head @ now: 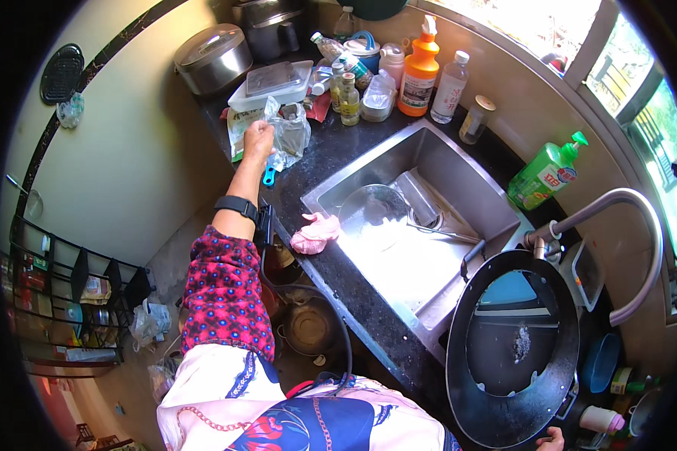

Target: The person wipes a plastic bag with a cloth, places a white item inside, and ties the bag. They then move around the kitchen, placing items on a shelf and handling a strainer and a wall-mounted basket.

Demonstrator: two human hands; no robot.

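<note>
At the counter's far left, my left hand is closed on the edge of a crumpled clear plastic bag. A blue handle with a hole sticks out beneath the bag. Behind the hand lies a printed packet, partly covered. Only some fingers of my right hand show at the bottom right edge, just below the side handle of a black wok; whether they hold anything is hidden. Water with a patch of white bubbles stands in the wok, beside the sink. A pink cloth rests on the counter's front edge.
The steel sink contains a glass lid and a metal cylinder. A curved faucet arches at right. Bottles, including an orange pump bottle and green dish soap, line the wall. A steel cooker stands behind.
</note>
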